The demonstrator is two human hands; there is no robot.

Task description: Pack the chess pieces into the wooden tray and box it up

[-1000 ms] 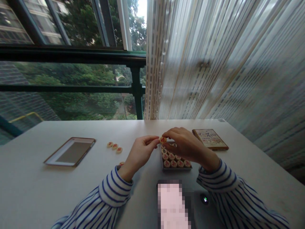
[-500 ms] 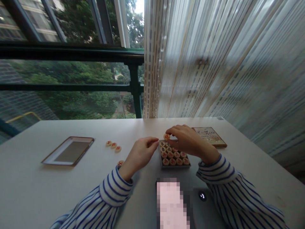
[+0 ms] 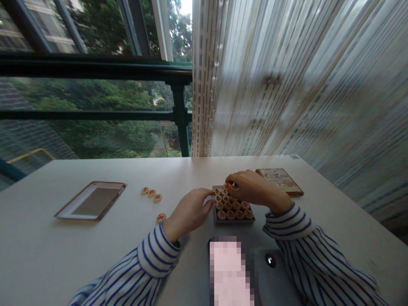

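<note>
Several round Chinese chess pieces point(image 3: 230, 214) sit in rows in a shallow box point(image 3: 235, 222), some with red characters and some with black. Between thumb and fingers, my right hand point(image 3: 251, 187) pinches a red-marked Chinese chess piece point(image 3: 227, 186) over the far part of the box. That hand hides the box's far right corner. At the box's left edge is my left hand point(image 3: 191, 210), thumb and index finger apart, holding nothing; its fingertips seem to touch the edge. Left of it lies a loose red-marked piece point(image 3: 161, 217), and farther off a short row of pieces point(image 3: 151, 193).
A tray-like lid point(image 3: 91, 200) lies at the left of the white table point(image 3: 127, 255). At the right rests a decorated flat box or booklet point(image 3: 280, 182). A blurred-out phone-like object point(image 3: 231, 272) and a small dark round thing point(image 3: 270, 260) are in front. Behind are a window and curtain.
My right hand has brought its piece slightly right and down, over the box. My left hand has shifted a little right and down to the box's edge, thumb and index finger now parted.
</note>
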